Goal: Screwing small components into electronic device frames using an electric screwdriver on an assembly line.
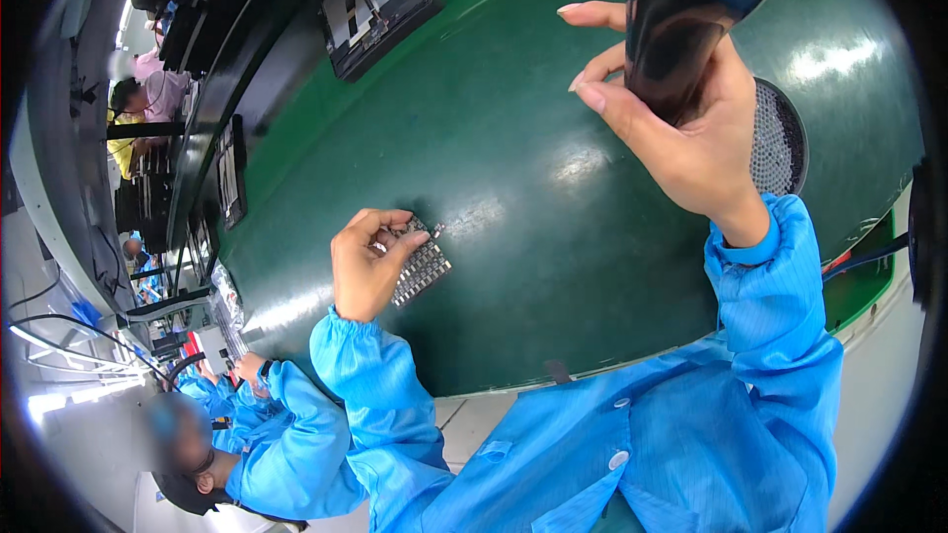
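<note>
At the middle left, my left hand [367, 262] pinches a small dark rectangular panel [423, 271] between thumb and fingers. Rows of small pale pieces cover the panel, which is tilted above the green table. My right hand [691, 148] is raised at the upper right around the lower end of a glossy black object [681, 20]. That object stands large and close, hiding much of the fingers; its kind is not clear. Fingertips show past its left side, and the thumb tip lies close to one finger. Whether this hand grips the object cannot be made out.
Behind my right wrist sits a round dark dish [778, 143] of small grey beads or dots. A black open-topped device casing [380, 2] lies at the far edge of the green table [533, 266]. A co-worker's blue sleeve [306, 434] is close on my left.
</note>
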The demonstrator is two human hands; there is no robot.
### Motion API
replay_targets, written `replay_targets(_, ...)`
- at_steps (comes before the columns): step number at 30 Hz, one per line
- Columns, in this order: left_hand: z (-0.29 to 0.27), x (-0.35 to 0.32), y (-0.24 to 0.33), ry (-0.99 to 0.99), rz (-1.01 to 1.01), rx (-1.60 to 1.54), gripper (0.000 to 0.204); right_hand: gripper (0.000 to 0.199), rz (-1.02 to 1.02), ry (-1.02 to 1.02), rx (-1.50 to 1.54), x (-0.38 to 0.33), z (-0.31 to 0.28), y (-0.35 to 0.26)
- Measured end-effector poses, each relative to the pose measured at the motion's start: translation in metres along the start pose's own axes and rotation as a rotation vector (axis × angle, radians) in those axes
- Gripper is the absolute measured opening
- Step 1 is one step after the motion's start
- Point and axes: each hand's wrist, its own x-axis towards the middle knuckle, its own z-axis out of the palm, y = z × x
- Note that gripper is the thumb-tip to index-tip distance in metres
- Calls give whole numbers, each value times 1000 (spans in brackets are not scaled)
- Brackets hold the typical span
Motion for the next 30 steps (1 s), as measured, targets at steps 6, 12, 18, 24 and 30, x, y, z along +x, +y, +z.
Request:
replay_targets(6, -6, 10, 6, -77, 65, 143, 18, 57, 21, 13, 5, 4, -3, 3)
replay_targets(12, 12, -1, 29, -12, 240, -200, 9, 59, 85, 94, 130, -2, 9, -3)
replay_targets(18, 42, 8, 77, -172, 302, -253, 11, 51, 24, 21, 24, 1, 2, -21)
replay_targets(24, 42, 17, 91, -213, 479, -165, 10, 35, 318, 53, 203, 1, 7, -30)
replay_targets(30, 45, 26, 113, -199, 295, -534, 8, 42, 134, -68, 209, -1, 15, -22)
